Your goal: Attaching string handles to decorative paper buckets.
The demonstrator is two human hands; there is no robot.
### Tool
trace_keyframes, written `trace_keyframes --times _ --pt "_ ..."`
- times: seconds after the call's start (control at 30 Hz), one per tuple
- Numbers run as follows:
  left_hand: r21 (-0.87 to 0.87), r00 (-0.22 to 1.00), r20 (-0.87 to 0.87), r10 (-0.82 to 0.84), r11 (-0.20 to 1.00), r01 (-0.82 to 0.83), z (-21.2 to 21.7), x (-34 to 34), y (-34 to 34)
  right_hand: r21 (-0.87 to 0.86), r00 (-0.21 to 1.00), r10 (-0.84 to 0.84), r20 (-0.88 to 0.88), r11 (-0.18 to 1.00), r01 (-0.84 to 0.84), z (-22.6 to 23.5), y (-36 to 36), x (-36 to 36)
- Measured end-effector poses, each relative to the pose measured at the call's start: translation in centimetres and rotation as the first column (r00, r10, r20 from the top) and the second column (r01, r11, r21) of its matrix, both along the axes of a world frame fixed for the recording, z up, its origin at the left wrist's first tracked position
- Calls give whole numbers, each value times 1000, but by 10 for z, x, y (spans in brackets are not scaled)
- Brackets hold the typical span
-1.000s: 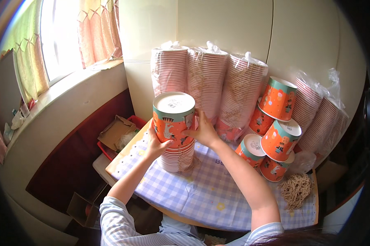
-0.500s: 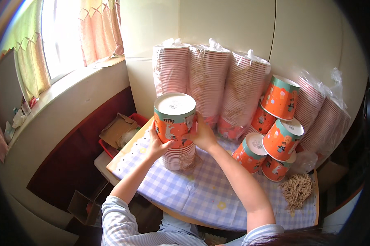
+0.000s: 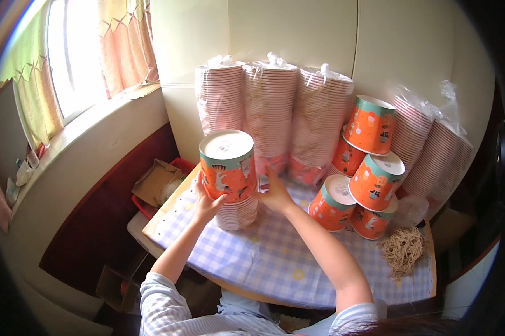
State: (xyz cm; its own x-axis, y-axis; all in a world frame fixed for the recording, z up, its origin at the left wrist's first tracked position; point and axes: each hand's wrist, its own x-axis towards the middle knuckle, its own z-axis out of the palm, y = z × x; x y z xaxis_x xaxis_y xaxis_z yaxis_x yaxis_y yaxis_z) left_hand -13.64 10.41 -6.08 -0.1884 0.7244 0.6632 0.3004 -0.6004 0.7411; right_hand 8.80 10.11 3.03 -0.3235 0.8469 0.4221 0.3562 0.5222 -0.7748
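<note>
An orange paper bucket (image 3: 228, 178) with a green band stands upside down on a stack of nested buckets, whose pale rims (image 3: 237, 215) show beneath it. My left hand (image 3: 206, 203) grips its left side, the thumb lying across the front and the other fingers partly hidden behind. At the right side, my right hand (image 3: 276, 194) has its fingers spread, the thumb close to the bucket's lower edge. Whether that thumb touches it I cannot tell. The stack rests on a blue checked tablecloth (image 3: 275, 257).
Tall plastic-wrapped bucket stacks (image 3: 269, 106) line the wall, with more wrapped stacks (image 3: 435, 154) at the right. Several upside-down orange buckets (image 3: 371, 126) are piled to my right. Beside them lies a bundle of tan string (image 3: 402, 253). An open cardboard box (image 3: 156, 182) sits left of the table.
My right hand's fingers have come away from the bucket's side and spread. The left hand remains on it. The whole view has shifted slightly.
</note>
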Motion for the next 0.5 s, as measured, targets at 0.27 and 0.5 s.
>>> trace_keyframes --times 0.27,0.5 --pt "589 866 -386 318 807 -34 62 103 -69 -115 936 -8 351 992 51 -56 -73 115" --pt "335 756 -654 -41 879 338 106 240 -35 -65 674 -80 735 980 188 -54 -104 185"
